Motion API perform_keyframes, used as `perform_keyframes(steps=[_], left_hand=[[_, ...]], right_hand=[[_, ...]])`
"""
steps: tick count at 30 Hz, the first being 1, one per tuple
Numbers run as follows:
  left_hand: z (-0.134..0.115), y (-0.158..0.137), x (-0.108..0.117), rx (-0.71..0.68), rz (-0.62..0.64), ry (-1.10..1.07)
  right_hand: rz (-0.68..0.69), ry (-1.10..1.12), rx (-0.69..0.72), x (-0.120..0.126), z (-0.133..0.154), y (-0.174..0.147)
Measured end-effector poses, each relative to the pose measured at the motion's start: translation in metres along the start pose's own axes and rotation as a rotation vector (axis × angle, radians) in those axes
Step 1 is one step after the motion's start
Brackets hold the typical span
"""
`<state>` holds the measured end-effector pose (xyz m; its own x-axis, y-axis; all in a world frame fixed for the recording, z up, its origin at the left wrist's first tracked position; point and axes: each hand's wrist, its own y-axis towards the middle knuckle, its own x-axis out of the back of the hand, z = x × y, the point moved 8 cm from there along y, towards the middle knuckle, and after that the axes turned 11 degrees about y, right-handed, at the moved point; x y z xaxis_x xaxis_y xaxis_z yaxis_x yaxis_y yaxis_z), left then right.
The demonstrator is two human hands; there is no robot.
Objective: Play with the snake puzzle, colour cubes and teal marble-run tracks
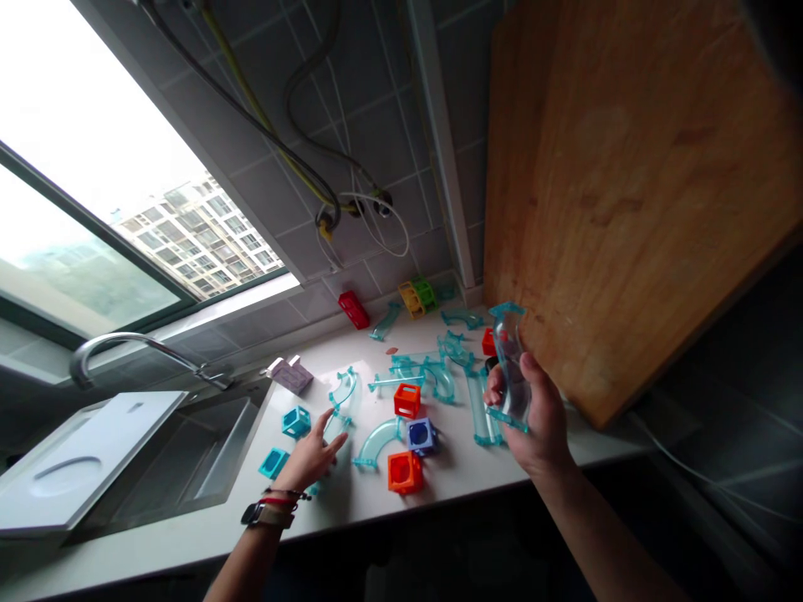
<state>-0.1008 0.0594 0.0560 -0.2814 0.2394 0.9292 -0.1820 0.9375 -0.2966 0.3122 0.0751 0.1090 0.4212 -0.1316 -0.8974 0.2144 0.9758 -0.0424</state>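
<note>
My right hand [538, 418] grips a see-through teal marble-run track piece [513, 368], wavy along its length, and holds it upright above the right part of the counter. My left hand [314, 451] has its fingers spread over another teal track piece [336, 425]; whether they touch it I cannot tell. Beside that hand lie a teal cube [296, 421] and a second teal cube [273, 462]. Between the hands are a curved teal track [379, 441], a purple cube [421, 436], an orange cube [407, 400] and another orange cube [405, 472]. A straight teal track [483, 410] lies near my right hand.
At the left is a sink [232, 443] with a tap [144, 339] and a white board [81, 451] over it. A large wooden board [627, 184] leans at the right. Red [354, 310], yellow [412, 299] and green blocks [426, 293] stand by the wall, under hanging hoses [276, 138].
</note>
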Motion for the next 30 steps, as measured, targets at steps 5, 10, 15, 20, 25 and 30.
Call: perform_keyframes(steps=[5,10,15,20,25,30], left_hand=[[-0.003,0.014,0.015,-0.044,-0.111,0.174],[-0.019,0.023,0.048,-0.048,-0.308,0.320],[-0.075,0.061,0.083,-0.132,-0.438,0.381],[-0.135,0.148,0.080,-0.254,-0.343,0.397],[-0.169,0.218,0.061,-0.249,-0.296,0.381],[-0.167,0.245,0.047,-0.147,-0.241,0.313]], right_hand=[[0.003,0.001,-0.007,0.000,0.002,0.001],[-0.015,-0.001,0.001,0.003,0.006,0.004],[-0.020,0.000,0.003,0.005,0.004,0.005],[-0.028,-0.003,-0.020,0.007,-0.003,0.004],[-0.019,-0.023,-0.017,0.012,-0.007,0.006],[-0.016,-0.038,-0.022,0.015,-0.010,0.011]])
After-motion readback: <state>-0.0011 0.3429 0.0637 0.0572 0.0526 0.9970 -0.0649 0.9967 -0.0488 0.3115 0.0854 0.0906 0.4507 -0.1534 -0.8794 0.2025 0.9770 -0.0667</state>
